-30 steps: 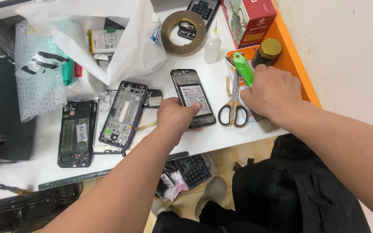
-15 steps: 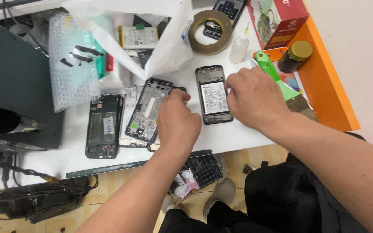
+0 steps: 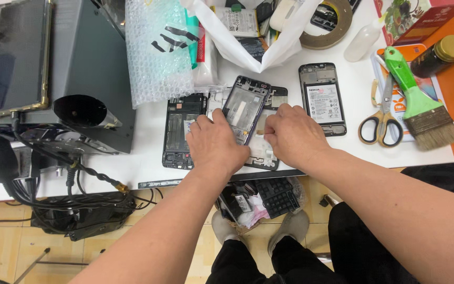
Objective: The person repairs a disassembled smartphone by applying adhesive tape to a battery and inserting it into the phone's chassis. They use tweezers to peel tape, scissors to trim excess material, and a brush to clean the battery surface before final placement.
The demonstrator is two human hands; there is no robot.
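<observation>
White laminate table (image 3: 143,163) carries everything, and I take it from the biggest thing down. Well left of my grip sits a dark grey machine (image 3: 88,79) with a round black nozzle, boxy and matte, with cables trailing off its near side. Just beyond my hands lies a sheet of bubble wrap (image 3: 156,52), knobbly and clear, and beside it a crumpled white bag (image 3: 253,50). Far right of the grip, a green-handled brush (image 3: 419,100) with stiff pale bristles rests by orange-handled scissors (image 3: 380,123). My left hand (image 3: 214,144) and right hand (image 3: 292,134) meet over the frame (image 3: 245,105), a thin rectangular phone chassis with a purple metallic rim, tilted up off the table at its near end. Left fingers close on its near left edge; the right fingertips pinch something small at its right side, though I cannot tell what. Immediately left of the grip lies a black frame (image 3: 177,123), flat and bare; immediately right, an opened phone (image 3: 321,100) shows its label-covered battery. As I judge it, stripping is well advanced: shells are gutted, yet the held frame is not yet separated from the pale part beneath.
</observation>
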